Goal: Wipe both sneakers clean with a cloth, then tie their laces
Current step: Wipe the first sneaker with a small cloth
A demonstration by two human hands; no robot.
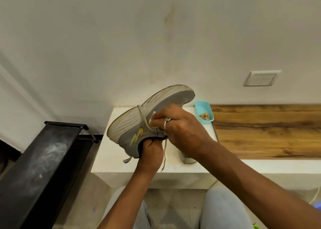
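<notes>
I hold the sneaker [132,124] up in the air above the white desk [111,159], tipped on its side so that the pale ribbed sole faces up and away from me and the toe points toward the wall. My left grip [151,152] is pushed into the shoe's opening from below. The fingers are tucked inside the dark collar and curled onto it, so that hand carries the shoe's weight.

My right grip [182,126] is closed round a small white cloth [153,120], of which only a bunched bit shows past my fingertips. It presses the cloth against the side of the sole near the middle of the shoe. A ring [167,120] sits on one finger of that hand.

The laces are untied. One lace [143,115] lies slack across the sole, and another end [165,152] dangles beside my left wrist.

The second sneaker [188,158] stands on the desk under my right forearm, mostly hidden, with only a grey rounded end showing.

A small blue tub [197,107] sits at the back of the desk beside the wooden part of the top, with brownish scraps [205,116] in it. A black metal rack [43,159] stands to my left, and a white wall plate [262,78] is set in the wall.
</notes>
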